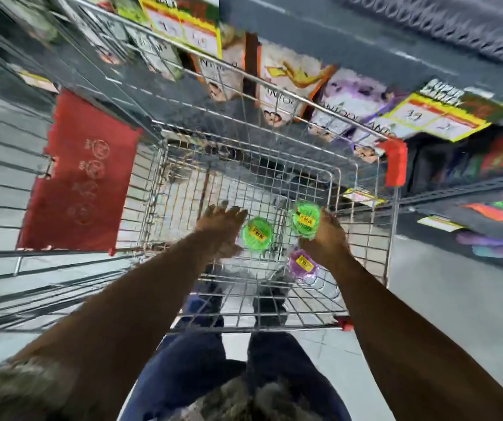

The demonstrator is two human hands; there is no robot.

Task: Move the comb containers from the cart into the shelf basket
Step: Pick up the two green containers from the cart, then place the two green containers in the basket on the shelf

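Note:
Three round comb containers with yellow labels lie in the wire cart: a green one in the middle, a second green one to its right, and a purple one nearer me. My left hand hovers just left of the middle green container, fingers spread, holding nothing. My right hand wraps around the right side of the second green container and covers part of the purple one's edge. The frame is blurred.
The cart's red child-seat flap hangs at the left. Beyond the cart's far rim stand shelves with boxed goods and yellow price tags. More shelves with colourful items run along the right. My legs and shoes show below the cart.

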